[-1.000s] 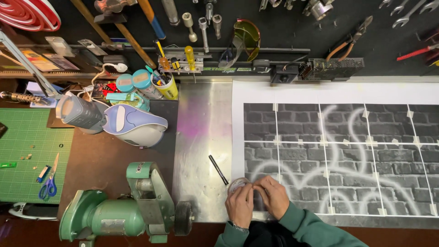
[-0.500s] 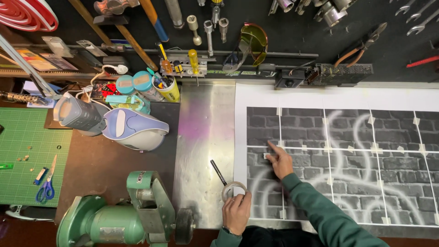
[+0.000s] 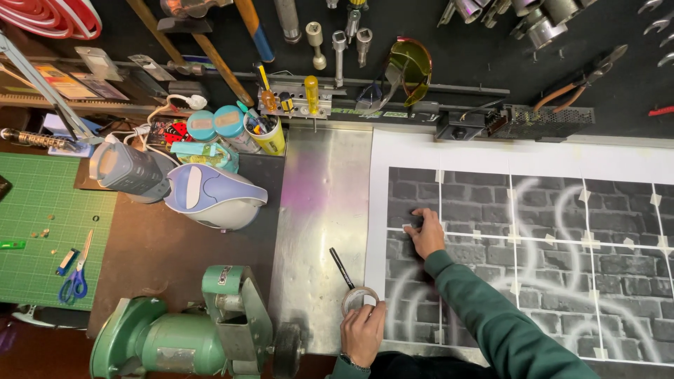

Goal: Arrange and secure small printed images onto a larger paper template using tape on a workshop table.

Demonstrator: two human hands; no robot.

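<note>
mid taping step: my right hand [image 3: 426, 235] fingers flat, pressing a seam on the brick poster [image 3: 533, 245], left hand [image 3: 363, 331] gripping the tape roll [image 3: 358, 300] by my fingertips; next piece needs tearing off.

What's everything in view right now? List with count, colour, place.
Tape roll: 1, clear, on the metal sheet under the left hand.
Pen: 1, black, on the metal sheet just above the tape roll.
Metal sheet: 1, silver, bench centre.
Brick-wall print: 1 tiled sheet, grey and white, right half of bench.
Bench grinder: 1, green, lower left.
Cutting mat: 1, green, far left.
Scissors: 1, blue handles, on the cutting mat.
Safety glasses: 1, yellow-green, on the wall rack.
Yellow cup: 1, holds pens, back of bench.
Left hand: on the tape roll.
Right hand: pressed flat on the print's left part.
</note>
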